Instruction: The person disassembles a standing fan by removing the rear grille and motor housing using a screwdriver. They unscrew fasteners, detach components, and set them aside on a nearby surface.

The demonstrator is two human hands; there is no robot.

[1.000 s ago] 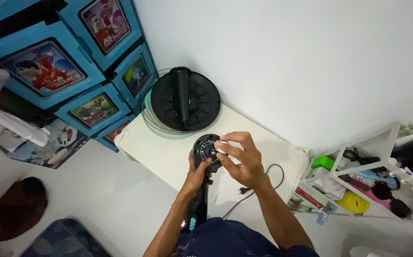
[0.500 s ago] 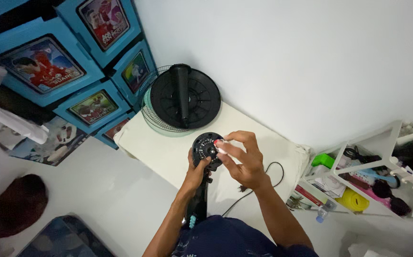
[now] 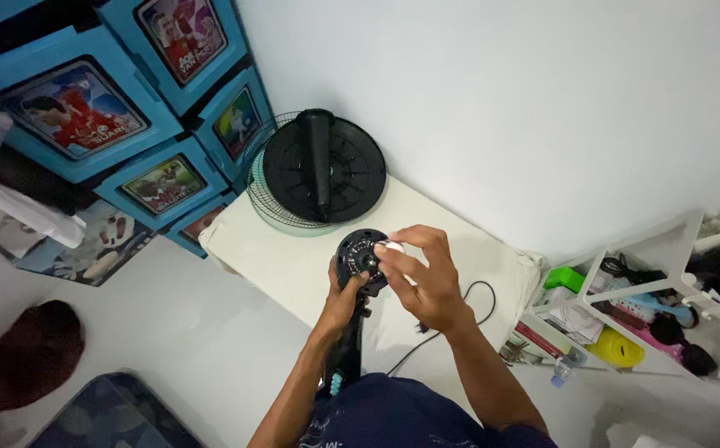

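A white table (image 3: 294, 265) is standing against the white wall, and one round black fan base (image 3: 324, 168), its thick black post lying across the middle, is resting on one wire fan guard (image 3: 265, 203) at the table's far end. Five blue storage boxes (image 3: 70, 108) with picture fronts are stacking up to the left, and one white wire rack (image 3: 650, 282) full of coloured odds and ends is sitting to the right. One black cord (image 3: 480, 299) is looping over the table's near right part. Above the near edge of the table, the person is holding one black fan motor housing (image 3: 358, 259), round, ribbed on its face, with a small hub in the centre and a black stem running down from it toward the body. The left hand (image 3: 345, 292) is closing around the housing from below, gripping it firmly. The right hand (image 3: 422, 278) is curling over its right side, fingertips pinched together on a small white piece (image 3: 394, 246) touching the housing's rim.
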